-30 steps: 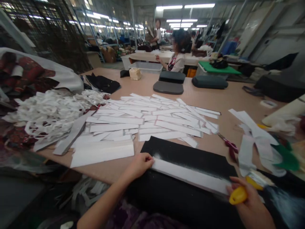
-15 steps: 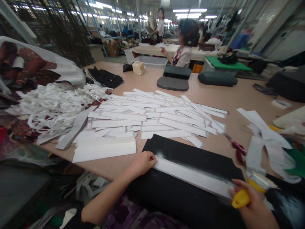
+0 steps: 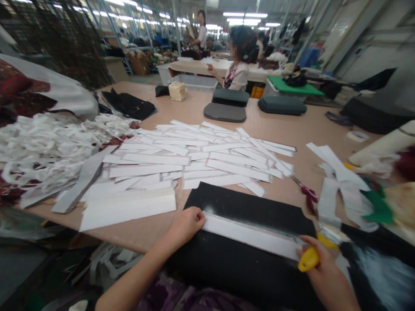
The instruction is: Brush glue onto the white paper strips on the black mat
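A long white strip [image 3: 249, 235] lies lengthwise on a black panel [image 3: 246, 203] at the table's near edge. At the strip's left end, my left hand [image 3: 189, 222] is closed, thumb and fingers pinched on the tip. My right hand [image 3: 320, 263] grips a yellow-handled brush [image 3: 309, 259], its pale bristles pointing away to the right. The fingertips of that same hand touch the right end of the strip. Beyond the panel spreads a loose heap of similar white strips [image 3: 227, 164]. A wider white sheet [image 3: 129, 207] rests left of the panel.
Scissors [image 3: 306, 190] and white scraps [image 3: 340, 190] lie to the right. Tangled white offcuts [image 3: 48, 147] pile up on the left. Dark grey pads [image 3: 225, 112] and a pale block [image 3: 177, 91] sit farther back. A person [image 3: 238, 73] is beyond the table.
The whole view has swung slightly right, so everything appears farther left. Both hands remain at the strip's two ends, and the strip looks unmoved on the panel.
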`<state>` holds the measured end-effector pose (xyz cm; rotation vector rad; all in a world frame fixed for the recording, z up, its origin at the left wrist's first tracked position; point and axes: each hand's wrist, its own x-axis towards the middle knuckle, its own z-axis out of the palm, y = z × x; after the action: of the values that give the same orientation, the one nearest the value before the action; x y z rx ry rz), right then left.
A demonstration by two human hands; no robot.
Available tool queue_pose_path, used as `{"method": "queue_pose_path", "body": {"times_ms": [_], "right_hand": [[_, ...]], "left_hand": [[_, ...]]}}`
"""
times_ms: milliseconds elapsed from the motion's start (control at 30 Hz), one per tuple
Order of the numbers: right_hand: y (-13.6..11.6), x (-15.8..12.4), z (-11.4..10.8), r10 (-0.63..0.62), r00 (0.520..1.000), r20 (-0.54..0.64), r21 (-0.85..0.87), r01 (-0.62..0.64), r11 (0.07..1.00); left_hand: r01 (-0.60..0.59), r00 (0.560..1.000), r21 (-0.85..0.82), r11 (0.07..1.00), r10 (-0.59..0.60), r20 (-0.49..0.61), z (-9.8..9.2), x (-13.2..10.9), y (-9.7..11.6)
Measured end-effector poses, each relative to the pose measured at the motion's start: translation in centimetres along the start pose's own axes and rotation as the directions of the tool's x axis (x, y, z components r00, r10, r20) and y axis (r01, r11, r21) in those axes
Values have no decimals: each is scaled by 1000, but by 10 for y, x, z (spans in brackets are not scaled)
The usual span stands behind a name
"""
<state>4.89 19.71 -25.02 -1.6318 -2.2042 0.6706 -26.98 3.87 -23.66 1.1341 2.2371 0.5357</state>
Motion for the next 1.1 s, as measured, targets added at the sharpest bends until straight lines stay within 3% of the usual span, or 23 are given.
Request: {"method": "queue_pose_path", "body": {"times_ms": [267,500,733,833,900,967,1033,1100], "right_hand": [[-4,-12,13,-138,988,-73,-70,133,989],[-11,-14,14,-164,982,-96,-176,145,974],[-11,-11,20,-234,971,-56,-257,212,943],[-10,-11,18,-295,955,-26,-394,262,881],[-13,-12,12,-334,942,-18,-526,275,805],[-21,-13,3,-411,911,-11,-581,329,745],[-37,-15,-4,-533,846,19,-499,470,728],[-62,-18,-5,-628,778,34,-333,601,726]], "left_hand": [[-29,999,123,992,23,49,6,6,-9],[-58,998,122,991,54,37,10,10,-17],[-41,997,187,982,29,64,10,10,-14],[-58,998,262,963,54,20,12,7,-13],[-93,989,331,939,125,-75,15,1,-13],[-199,936,404,893,296,-193,22,-6,-11],[-357,818,473,805,514,-258,31,-15,-8],[-499,687,523,691,683,-246,42,-22,-5]]}}
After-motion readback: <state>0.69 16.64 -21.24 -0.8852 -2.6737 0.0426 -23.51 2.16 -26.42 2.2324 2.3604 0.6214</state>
